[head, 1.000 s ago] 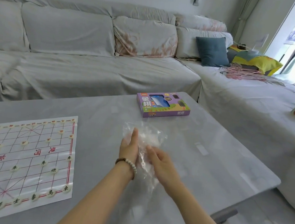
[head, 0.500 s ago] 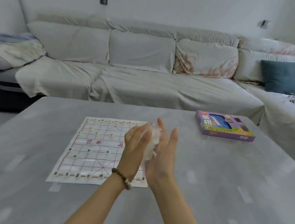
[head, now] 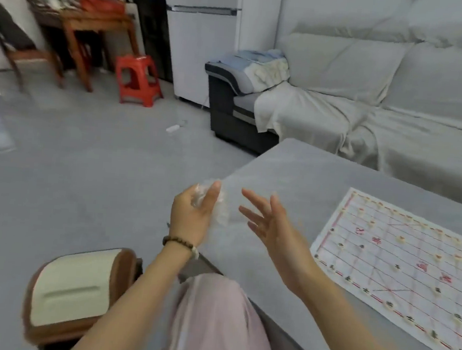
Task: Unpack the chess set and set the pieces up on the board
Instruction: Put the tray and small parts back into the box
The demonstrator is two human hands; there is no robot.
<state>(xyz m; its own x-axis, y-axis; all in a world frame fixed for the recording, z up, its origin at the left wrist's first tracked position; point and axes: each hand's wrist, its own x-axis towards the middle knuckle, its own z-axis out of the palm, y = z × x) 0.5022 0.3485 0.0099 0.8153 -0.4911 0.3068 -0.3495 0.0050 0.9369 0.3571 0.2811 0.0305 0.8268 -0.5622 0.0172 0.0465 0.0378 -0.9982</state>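
Head view: the left grip (head: 190, 216) grasps a crumpled clear bag (head: 222, 213), fingers curled round it. It is raised in the air just off the left edge of the grey desk (head: 294, 177). The bag bulges out of the palm to the right, toward the right grip (head: 270, 225). That one is released, fingers straight and spread, palm turned to the left, holding nothing. It hangs just beside the bag, and blur hides whether a fingertip touches the plastic.

A beaded bracelet (head: 180, 242) sits on the left wrist. The board (head: 384, 260), a white sheet with red lines, lies flat on the desk to the right of the right grip, well apart from the bag. Small pale pieces (head: 400, 239) stand on its line crossings, many in rows along its two short edges.

Below the forearms is a pink trouser leg (head: 211, 321), and a brown-rimmed seat (head: 71, 295) is on the floor at lower left. A covered sofa (head: 370, 103) stands behind the desk, with a red stool (head: 137, 80) further off.
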